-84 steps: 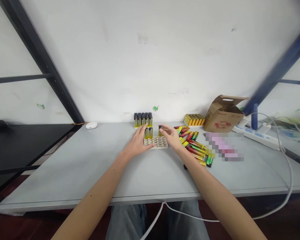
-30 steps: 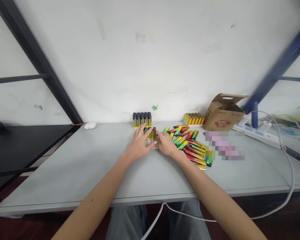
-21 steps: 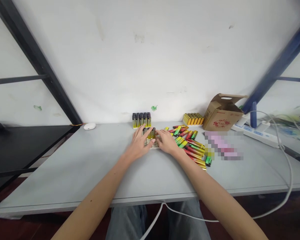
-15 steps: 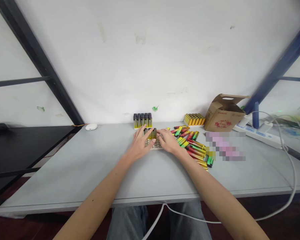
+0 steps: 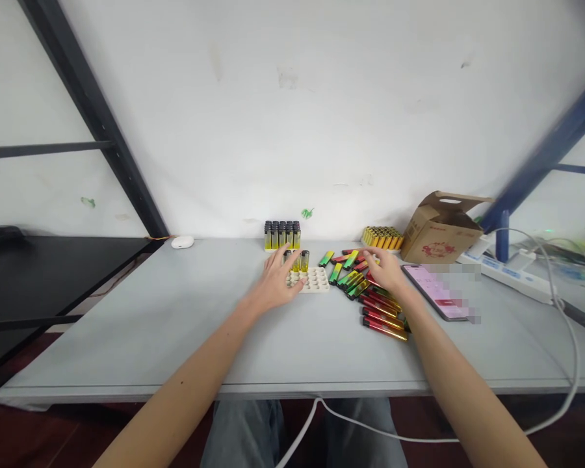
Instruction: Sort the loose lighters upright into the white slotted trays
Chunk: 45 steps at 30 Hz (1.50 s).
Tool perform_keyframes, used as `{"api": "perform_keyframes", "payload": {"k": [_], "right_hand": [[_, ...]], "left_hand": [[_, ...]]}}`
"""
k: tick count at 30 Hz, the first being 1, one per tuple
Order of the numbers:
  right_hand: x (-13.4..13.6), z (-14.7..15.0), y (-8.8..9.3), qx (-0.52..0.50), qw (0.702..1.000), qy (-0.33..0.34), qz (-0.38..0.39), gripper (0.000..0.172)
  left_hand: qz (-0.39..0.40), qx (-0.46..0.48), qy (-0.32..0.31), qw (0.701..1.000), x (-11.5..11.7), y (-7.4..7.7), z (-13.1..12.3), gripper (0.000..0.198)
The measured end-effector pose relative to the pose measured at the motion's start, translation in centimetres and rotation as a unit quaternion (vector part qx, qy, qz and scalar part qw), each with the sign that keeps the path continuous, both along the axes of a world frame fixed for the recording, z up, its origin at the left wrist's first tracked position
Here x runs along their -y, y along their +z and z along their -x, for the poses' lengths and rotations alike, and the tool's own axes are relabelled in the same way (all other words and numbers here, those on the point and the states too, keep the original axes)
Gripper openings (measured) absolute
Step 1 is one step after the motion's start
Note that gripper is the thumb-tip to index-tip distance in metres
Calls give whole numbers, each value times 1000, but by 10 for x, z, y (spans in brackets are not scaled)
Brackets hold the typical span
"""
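Nearest, a white cable is bending at the front edge of the grey surface, above a pair of jeans. Beyond that edge, red-and-gold lighters are lying on their sides at the near end of a loose pile. The left hand is keeping its grip spread, thumb apart from the fingers, at the left side of a pale tray with rows of holes. Three upright lighters are standing in the tray's far left part, around the fingertips and partly behind them; whether the fingers are touching them is unclear. The right hand is hanging over the far part of the pile, with red and green-and-yellow lighters lying under and left of its grip; I cannot tell whether that grip is pinching one. A phone is lying just right of the right wrist, and a power strip is sitting farther right. At the wall, a block of black-topped lighters is standing beyond the left hand, while yellow cylinders are standing beside an open carton
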State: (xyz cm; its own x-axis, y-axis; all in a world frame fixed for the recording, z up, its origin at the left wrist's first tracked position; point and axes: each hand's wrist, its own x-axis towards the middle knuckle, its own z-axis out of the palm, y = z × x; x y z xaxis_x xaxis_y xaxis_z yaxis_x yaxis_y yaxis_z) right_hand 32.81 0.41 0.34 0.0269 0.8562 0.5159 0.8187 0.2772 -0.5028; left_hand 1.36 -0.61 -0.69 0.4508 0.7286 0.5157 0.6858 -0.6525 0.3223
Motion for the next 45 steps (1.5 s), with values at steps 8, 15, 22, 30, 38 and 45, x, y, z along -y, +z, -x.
{"api": "perform_keyframes", "payload": {"k": [8, 15, 22, 30, 38, 45], "right_hand": [[-4, -11, -9, 117, 989, -11, 93, 44], [-7, -12, -19, 180, 979, -11, 93, 65], [-12, -19, -27, 189, 971, -109, 97, 46], [-8, -13, -26, 201, 968, -84, 123, 40], [-11, -9, -23, 97, 990, -43, 97, 35], [-10, 0, -27, 89, 995, -34, 41, 35]], "left_hand": [[11, 11, 18, 1000, -4, -5, 3, 77], [22, 9, 23, 999, -4, -5, 3, 77], [29, 36, 47, 998, -8, -7, 3, 82], [68, 30, 82, 994, -13, -13, 3, 92], [120, -11, 100, 988, -12, -12, 3, 82], [132, -82, 115, 981, -11, -11, 2, 62]]}}
